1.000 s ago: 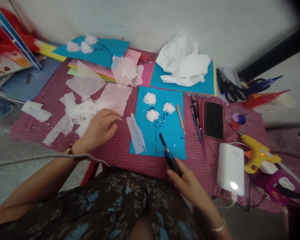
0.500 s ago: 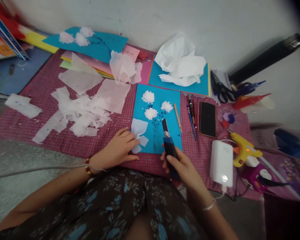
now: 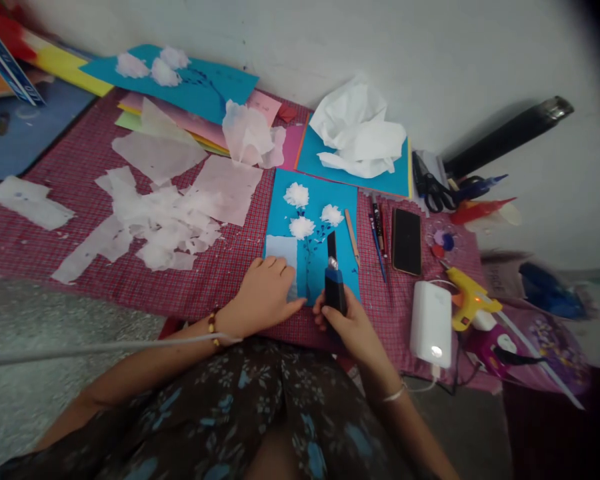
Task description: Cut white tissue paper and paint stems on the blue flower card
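There were the hands, apart at the near edge: the left hand (image 3: 264, 293) lay palm down, fingers spread over a thin, pale paper strip (image 3: 281, 248), while the right hand (image 3: 353, 320) was wrapped round a chunky dark cutter (image 3: 335, 292). The strip sat on the left side of a smooth blue sheet (image 3: 325, 183), right under the left hand, its long axis running away from the body. The blade stood to its right, pointing nearly the same way; whether it touched the sheet, I couldn't tell. Beyond came three ruffled white blooms (image 3: 301, 228) above painted stems. Left, torn, filmy tissue (image 3: 170, 220) littered the cloth-covered desk (image 3: 200, 290); farthest, stiff crumpled paper (image 3: 360, 127) rose in folds.
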Motion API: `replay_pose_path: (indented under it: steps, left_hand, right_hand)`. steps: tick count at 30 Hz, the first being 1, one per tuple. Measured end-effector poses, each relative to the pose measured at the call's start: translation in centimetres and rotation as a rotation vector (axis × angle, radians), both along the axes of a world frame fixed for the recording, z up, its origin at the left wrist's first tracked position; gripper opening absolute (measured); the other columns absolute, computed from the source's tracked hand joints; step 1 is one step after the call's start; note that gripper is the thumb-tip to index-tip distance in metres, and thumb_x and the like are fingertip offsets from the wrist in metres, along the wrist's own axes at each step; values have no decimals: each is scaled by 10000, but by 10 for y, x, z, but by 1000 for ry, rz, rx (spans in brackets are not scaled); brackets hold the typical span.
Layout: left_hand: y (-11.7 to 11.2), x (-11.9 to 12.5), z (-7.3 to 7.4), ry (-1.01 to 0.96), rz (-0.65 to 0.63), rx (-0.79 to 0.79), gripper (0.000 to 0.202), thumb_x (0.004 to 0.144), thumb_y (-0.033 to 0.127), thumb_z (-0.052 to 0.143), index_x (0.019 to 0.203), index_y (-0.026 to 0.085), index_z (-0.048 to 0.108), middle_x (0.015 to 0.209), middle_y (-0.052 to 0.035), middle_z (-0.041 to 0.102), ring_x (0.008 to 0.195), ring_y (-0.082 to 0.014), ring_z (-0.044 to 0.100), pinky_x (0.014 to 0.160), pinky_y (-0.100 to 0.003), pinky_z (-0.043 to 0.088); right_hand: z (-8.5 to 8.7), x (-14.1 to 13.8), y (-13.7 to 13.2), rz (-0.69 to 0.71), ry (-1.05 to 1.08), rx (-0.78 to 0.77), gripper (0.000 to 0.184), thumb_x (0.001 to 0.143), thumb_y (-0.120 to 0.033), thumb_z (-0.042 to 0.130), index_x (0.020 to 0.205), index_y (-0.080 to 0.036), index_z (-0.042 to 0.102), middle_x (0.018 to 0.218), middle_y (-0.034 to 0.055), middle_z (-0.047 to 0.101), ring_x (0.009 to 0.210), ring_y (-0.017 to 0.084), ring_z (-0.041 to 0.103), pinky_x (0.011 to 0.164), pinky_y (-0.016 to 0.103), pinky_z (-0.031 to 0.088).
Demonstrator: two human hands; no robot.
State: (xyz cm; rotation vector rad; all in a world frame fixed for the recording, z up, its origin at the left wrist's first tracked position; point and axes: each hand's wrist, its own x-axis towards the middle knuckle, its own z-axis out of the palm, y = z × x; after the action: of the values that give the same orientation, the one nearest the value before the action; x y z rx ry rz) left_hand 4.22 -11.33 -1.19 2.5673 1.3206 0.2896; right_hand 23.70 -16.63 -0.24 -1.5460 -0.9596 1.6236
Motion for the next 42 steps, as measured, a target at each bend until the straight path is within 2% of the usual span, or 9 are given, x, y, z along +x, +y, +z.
replay_pose_path:
  steps: [5,9,13,20,28,33,35,38,42]
  left_hand:
    - [14,2,0,-17,15,-53,95,812,117,517,777,168,590,858,-108,640,875,-268,608,743,-397,485]
    - [24,-33,11,-408,63,-525,75,788,224,531,720,195,519,747,-10,589,687,-160,567,633,-292,465]
    - [28,-60,22,-721,98,-974,153,767,347,561,763,201,516,783,-6,570,631,-133,527,557,-259,424]
    - [35,-52,35,-836,-29,-1218,155,687,308,602,683,189,503,713,11,489,627,-118,469,542,-241,368]
    - [71,-54,59,-432,-384,-1046,112,765,291,585,776,183,611,859,-44,669,674,-142,573,606,-259,437]
    - [67,-57,70,-197,-386,-534,67,777,156,526,774,181,588,799,-15,618,723,-148,563,684,-270,428]
    - [55,-58,66,-84,-415,-350,90,776,113,516,741,178,568,774,-17,589,776,-171,557,742,-296,424]
    - [34,-61,51,7,-395,-277,90,849,143,541,864,164,627,934,-57,649,927,-222,587,860,-359,432]
    - [10,-61,34,-31,-257,-206,391,882,437,685,1168,175,630,1202,-93,642,1120,-280,560,988,-437,402]
  right_hand:
    - [-2,5,-3,8,-30,39,361,788,-304,660,1122,-213,559,780,-25,619,620,135,588,599,294,505]
    - [-2,9,-1,-36,-47,89,252,782,-317,668,985,-221,554,882,17,660,643,137,600,595,293,512]
    - [4,8,6,-50,17,152,268,781,-324,680,963,-228,508,1195,80,666,624,107,596,546,274,488]
    - [11,-6,26,93,101,77,357,724,-365,729,977,-224,520,1298,102,628,585,104,648,445,248,425]
    - [13,-29,52,172,128,121,322,701,-346,713,926,-234,512,773,-23,635,544,130,604,432,245,407]
    - [7,-27,49,67,-64,350,216,744,-313,656,892,-238,517,761,-40,590,590,130,574,583,298,489]
    - [2,-24,42,76,-153,397,184,760,-307,631,898,-231,537,796,-22,612,644,149,593,639,318,501]
    - [-6,-21,31,109,-312,393,139,766,-287,595,879,-224,544,790,-4,629,715,184,615,697,341,498]
    - [-13,-21,21,115,-438,360,127,764,-281,566,875,-223,538,810,18,653,746,207,617,719,358,494]
